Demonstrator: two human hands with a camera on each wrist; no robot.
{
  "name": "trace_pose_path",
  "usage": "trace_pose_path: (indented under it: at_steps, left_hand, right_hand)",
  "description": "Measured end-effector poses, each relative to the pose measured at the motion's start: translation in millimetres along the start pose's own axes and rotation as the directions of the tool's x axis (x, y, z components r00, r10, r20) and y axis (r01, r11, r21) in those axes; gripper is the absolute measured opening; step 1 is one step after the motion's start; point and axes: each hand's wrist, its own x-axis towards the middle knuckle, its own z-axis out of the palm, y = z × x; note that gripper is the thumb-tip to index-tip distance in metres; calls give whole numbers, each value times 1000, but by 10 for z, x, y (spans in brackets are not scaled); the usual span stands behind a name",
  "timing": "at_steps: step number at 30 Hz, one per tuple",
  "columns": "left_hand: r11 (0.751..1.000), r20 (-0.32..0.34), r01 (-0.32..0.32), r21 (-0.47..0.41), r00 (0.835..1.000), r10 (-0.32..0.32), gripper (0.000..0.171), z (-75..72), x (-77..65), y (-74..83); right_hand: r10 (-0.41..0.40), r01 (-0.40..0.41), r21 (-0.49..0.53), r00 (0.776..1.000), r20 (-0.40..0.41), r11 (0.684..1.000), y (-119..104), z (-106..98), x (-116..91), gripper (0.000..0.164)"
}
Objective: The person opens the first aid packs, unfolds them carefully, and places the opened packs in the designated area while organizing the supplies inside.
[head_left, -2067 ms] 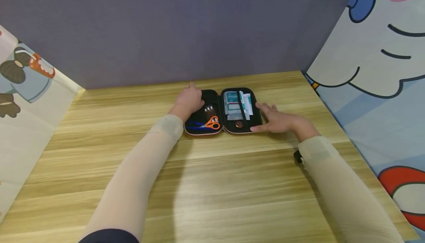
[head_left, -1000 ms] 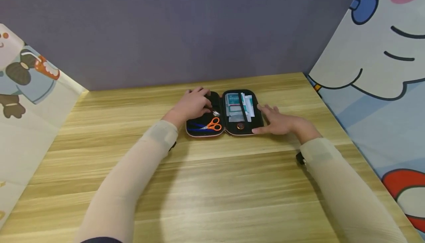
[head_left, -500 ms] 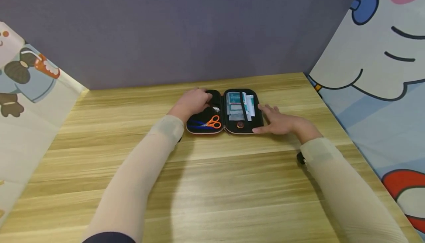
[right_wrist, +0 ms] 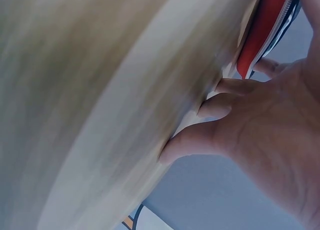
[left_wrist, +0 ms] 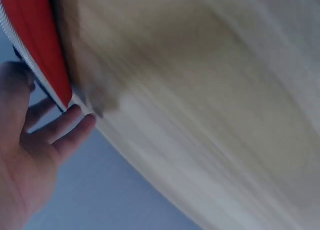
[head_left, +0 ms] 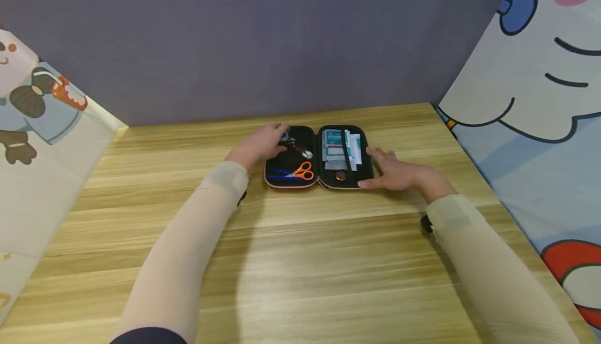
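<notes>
A small zip case (head_left: 314,148), black inside with a red outer shell, lies unfolded near the back of the table. My left hand (head_left: 263,143) is at its left rim, with thumb and fingertips around the near end of a slim, clear-and-dark bundle with shiny silver tips (head_left: 300,150). In the left wrist view, the fingers reach loosely past the red shell (left_wrist: 42,44). Orange-handled scissors (head_left: 304,172) lie below the bundle over slim blue pieces (head_left: 279,177). My right hand (head_left: 394,169) rests with spread fingers along the case's right edge, its thumb at the lower corner.
White-and-teal packets (head_left: 333,145) sit under a black elastic strap (head_left: 346,151) in the right half, above a small copper-coloured disc (head_left: 340,176). A grey wall (head_left: 277,46) rises behind the wooden table (head_left: 328,260); cartoon panels (head_left: 530,88) stand at both sides.
My left hand dipped into the case's left half, then drew back left. The silver-tipped bundle went from nearly upright to slanting across that half. The right hand has stayed put.
</notes>
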Motion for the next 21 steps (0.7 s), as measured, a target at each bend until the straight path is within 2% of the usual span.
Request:
trace_pose_path:
  at_steps: [2,6,8,11,16,21]
  left_hand:
    - [999,-7,2,53,1000,-2,60,13,11,-12]
    - [985,-9,-29,169,999,31,48,16,35,-20]
    - [979,-1,-35,201,999,36,46,15,39,-32]
    - [982,0,-36,187,999,37,45,20,39,-55]
    - [993,-21,-41,109,999,44,46,30,38,-89]
    - [994,-21,-56,98,998,58,52,37,48,-76]
  right_hand:
    - [1,-1,6,1000,2,1000,0,-9,-10,122]
    - [3,-3,10,1000,9,1000,-3,-20,-25,122]
    - [6,-6,9,1000,10,1000,2,-18,-27,122]
    - [5,-5,13,1000,8,1000,16,-7,-18,123]
    - [10,-10,16,1000,7,1000,38,-4,9,124]
    - [11,-11,10,1000,10,1000,42,-9,13,123]
